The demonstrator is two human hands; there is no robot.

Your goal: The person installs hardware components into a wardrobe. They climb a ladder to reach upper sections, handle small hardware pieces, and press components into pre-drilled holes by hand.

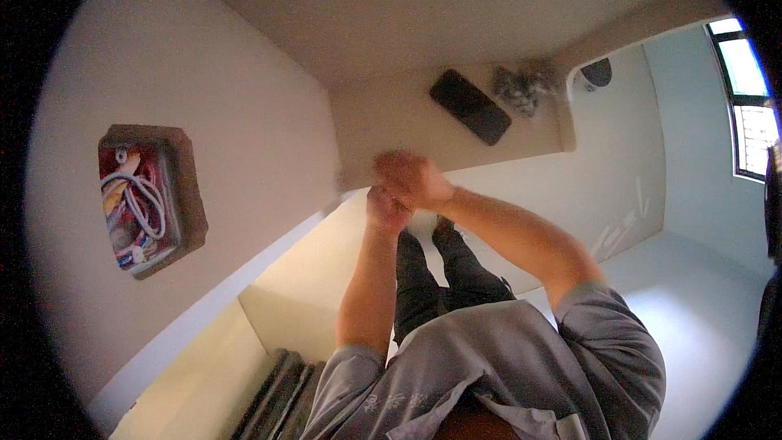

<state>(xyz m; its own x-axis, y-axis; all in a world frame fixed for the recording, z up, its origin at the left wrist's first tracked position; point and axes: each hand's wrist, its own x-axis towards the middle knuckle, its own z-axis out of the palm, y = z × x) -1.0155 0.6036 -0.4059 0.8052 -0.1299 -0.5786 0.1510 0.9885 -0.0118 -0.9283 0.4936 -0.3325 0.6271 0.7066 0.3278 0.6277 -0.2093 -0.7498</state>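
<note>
My two hands meet in front of me, over the near edge of a beige ledge [383,126]. My right hand [415,179] lies across the top of my left hand [389,208], and the two touch. Motion smears the fingers of the right hand. Those of the left are mostly hidden beneath it, so whether anything is between them does not show. Just beyond, a black smartphone [471,106] rests at a slant on the ledge. Beside it to the right sits a crumpled, see-through greyish bundle [525,88], perhaps plastic.
An open recessed box [186,195] in the left wall holds several loose wires and cables [142,204]. A window with a dark frame [745,98] is at the far right. Dark long pieces [277,391] stand at the lower left. A dark rounded object [597,73] shows past the ledge.
</note>
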